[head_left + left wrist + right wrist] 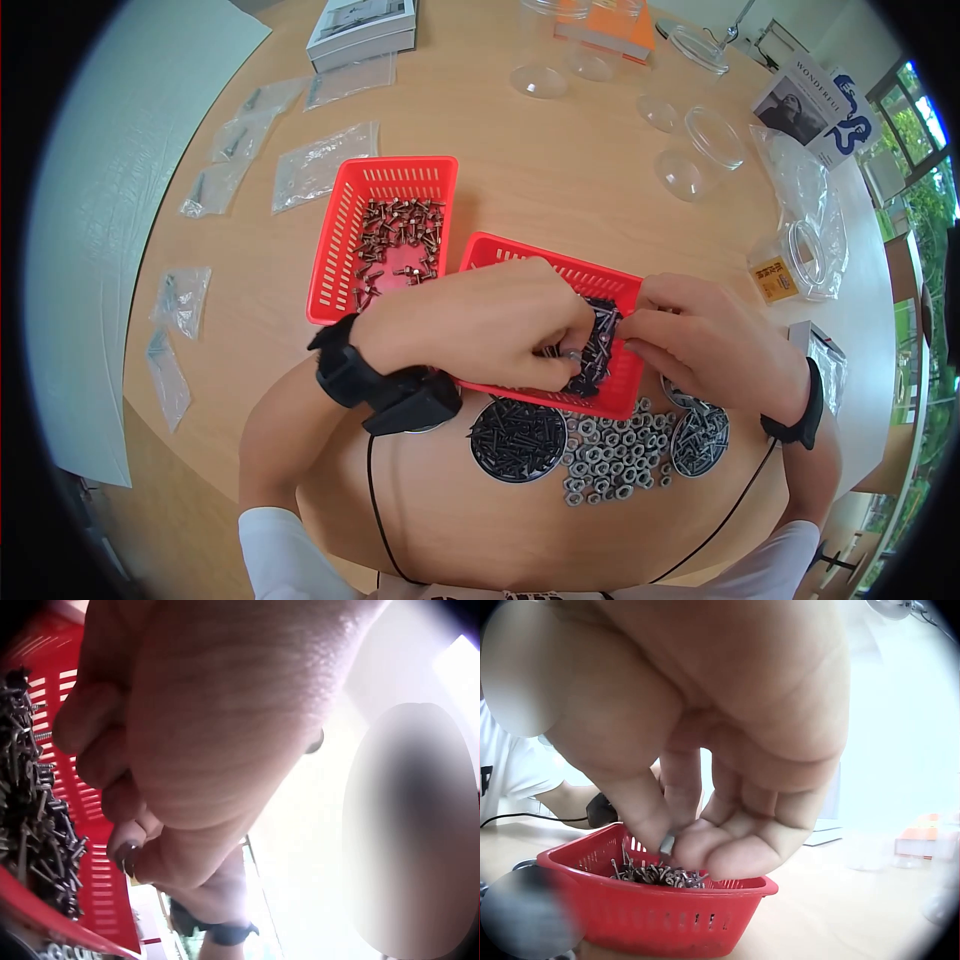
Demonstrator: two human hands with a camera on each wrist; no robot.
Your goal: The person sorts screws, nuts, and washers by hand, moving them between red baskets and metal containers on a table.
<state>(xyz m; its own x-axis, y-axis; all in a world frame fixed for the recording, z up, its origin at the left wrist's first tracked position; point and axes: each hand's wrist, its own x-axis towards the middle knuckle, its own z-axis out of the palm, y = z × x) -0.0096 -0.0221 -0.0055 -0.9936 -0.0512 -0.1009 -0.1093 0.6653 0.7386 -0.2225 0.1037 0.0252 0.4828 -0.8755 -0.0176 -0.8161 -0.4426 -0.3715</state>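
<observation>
Over the nearer red basket [548, 262], my left hand [480, 325] has its fingers curled in, thumb tip against forefinger. A small metal screw shows at those fingertips, mostly hidden by them. My right hand [715, 345] reaches over the basket's right side, its fingertips close to the left hand's. In the right wrist view, its thumb and forefinger pinch a small silvery metal piece [667, 845], whose kind I cannot tell. Below both hands, a heap of dark and silvery screws [597, 350] lies in the basket. The left wrist view shows these screws [37, 817] beside the curled fingers.
A second red basket [345, 240] with brownish bolts [400, 225] stands at the left. Closer to me are a dish of black screws [518, 440], loose nuts [620, 450] and a dish of silvery screws [700, 442]. Plastic bags [325, 165], clear jars [685, 175] and books [360, 30] lie farther off.
</observation>
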